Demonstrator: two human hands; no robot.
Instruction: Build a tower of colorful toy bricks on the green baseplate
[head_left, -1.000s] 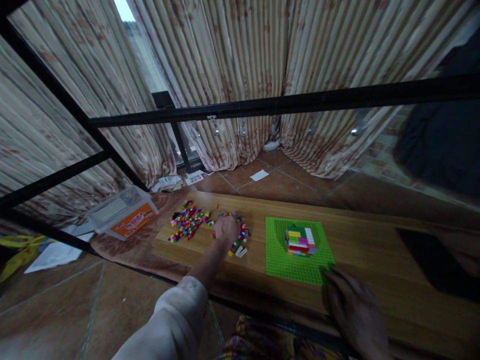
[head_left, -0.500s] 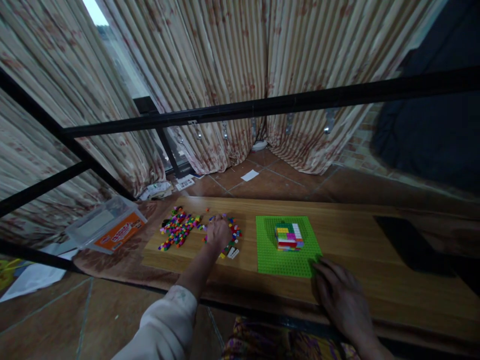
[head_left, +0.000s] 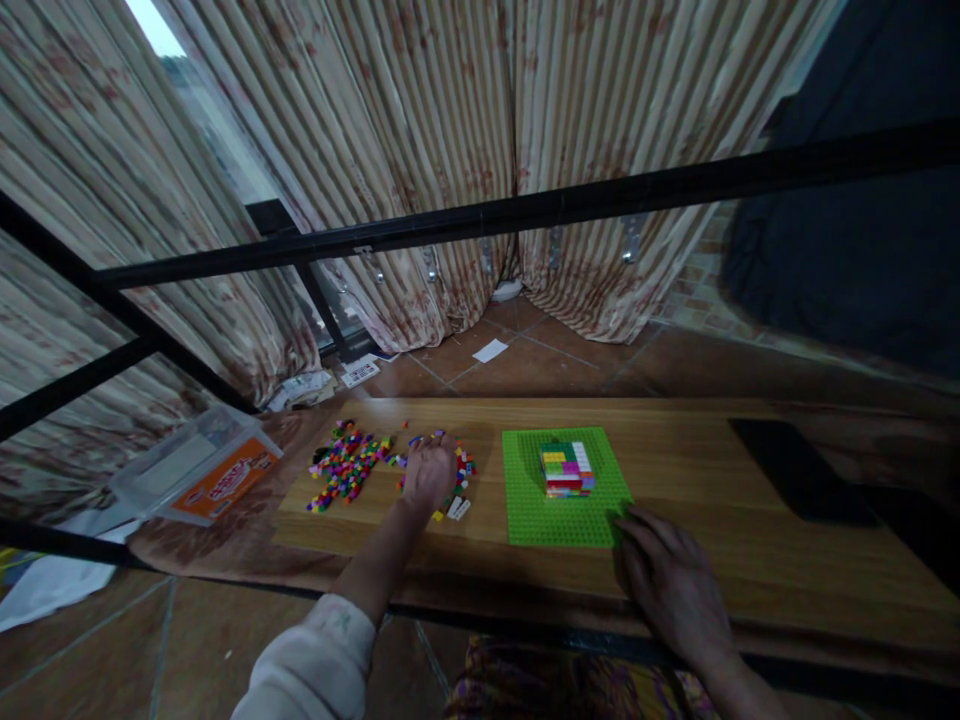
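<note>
Over the smaller heap of loose toy bricks (head_left: 463, 467) is my left hand (head_left: 430, 474), its fingers bent down among them. The fingertips are hidden, so whether a brick is between them does not show. A green baseplate (head_left: 529, 515) lies to the right, carrying a low square block built of coloured bricks (head_left: 568, 469): white, yellow, red, pink and green show. My right hand (head_left: 671, 580) rests at the plate's front right corner, fingertips against the edge, fingers loosely bent and thumb apart.
A larger heap of bricks (head_left: 349, 465) spreads on the left of the wooden board (head_left: 690, 450). Beyond it stands a clear plastic box (head_left: 169, 455) with an orange label. A dark flat object (head_left: 799, 470) lies at the right. A black rail (head_left: 450, 225) crosses behind, before curtains (head_left: 442, 100).
The whole view has shifted slightly, so things sit a little further left. My left hand stays over the smaller heap, its fingers slightly moved. My right hand remains at the plate's corner.
</note>
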